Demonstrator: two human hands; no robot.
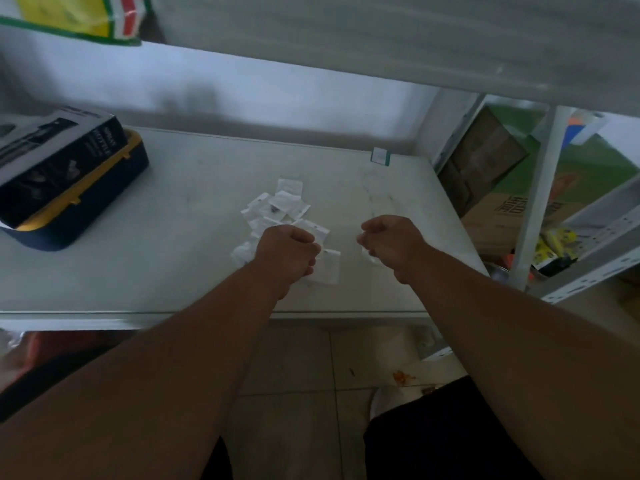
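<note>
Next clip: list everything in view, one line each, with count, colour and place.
shelf board: one, white, under everything
small packets: loose pile, count unclear, white and clear, middle of the board
case: one, navy with yellow trim, far left
black box: one, black, lying on the case
label: one, white with teal edge, board's back right
cardboard boxes: several, brown, beyond the right edge
bag: one, yellow and green, top left
left hand: fingers curled, over the pile's near edge
right hand: right of the pile, pinching one clear packet
</note>
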